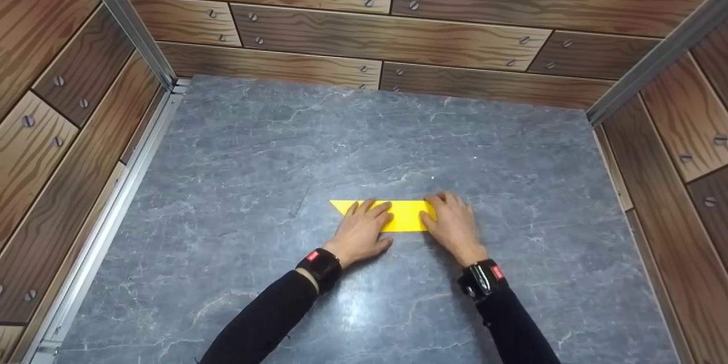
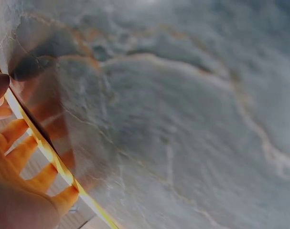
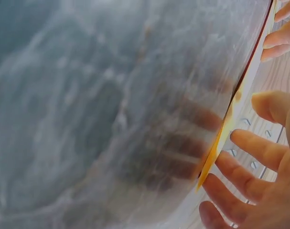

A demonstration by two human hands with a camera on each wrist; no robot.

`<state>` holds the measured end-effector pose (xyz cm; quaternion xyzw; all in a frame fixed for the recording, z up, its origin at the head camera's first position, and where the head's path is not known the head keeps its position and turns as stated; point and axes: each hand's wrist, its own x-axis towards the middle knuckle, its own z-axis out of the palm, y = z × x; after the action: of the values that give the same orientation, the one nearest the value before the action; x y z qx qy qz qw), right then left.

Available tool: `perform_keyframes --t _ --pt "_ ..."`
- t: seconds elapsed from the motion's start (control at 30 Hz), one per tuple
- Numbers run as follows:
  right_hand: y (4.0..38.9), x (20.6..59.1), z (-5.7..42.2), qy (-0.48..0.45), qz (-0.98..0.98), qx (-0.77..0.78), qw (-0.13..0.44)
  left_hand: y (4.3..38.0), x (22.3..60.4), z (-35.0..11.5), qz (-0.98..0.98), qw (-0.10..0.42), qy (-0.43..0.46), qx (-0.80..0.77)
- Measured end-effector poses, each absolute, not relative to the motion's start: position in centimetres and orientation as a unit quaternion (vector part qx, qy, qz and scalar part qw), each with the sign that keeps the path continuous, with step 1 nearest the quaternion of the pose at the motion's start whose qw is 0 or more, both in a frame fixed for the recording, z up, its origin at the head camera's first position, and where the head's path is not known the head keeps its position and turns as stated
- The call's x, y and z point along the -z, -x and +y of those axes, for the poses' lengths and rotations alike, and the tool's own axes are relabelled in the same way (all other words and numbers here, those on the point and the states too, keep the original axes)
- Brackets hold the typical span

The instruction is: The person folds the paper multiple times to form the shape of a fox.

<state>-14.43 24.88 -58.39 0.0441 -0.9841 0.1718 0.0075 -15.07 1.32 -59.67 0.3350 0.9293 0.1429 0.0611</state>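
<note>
A folded strip of yellow paper lies flat on the grey marbled tabletop, its left end tapering to a point. Spread over its left part is my left hand, whose fingertips press on the sheet while the thumb rests near the front edge. My right hand touches the right end with its thumb and fingers and covers that end. In the left wrist view the paper shows edge-on under the left fingers. From the right wrist, the right fingers look extended and apart, meeting the paper's edge.
Wood-patterned panels close off the back, and similar panels stand at left and right. Metal rails run along the corners. Grey tabletop extends around the paper on every side.
</note>
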Motion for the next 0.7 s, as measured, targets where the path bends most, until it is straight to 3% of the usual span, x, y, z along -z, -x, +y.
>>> perform_keyframes --t 0.7 --pt "12.8 57.1 24.7 -0.032 -0.976 -0.183 0.111 15.2 59.5 1.5 0.93 0.061 -0.331 -0.147"
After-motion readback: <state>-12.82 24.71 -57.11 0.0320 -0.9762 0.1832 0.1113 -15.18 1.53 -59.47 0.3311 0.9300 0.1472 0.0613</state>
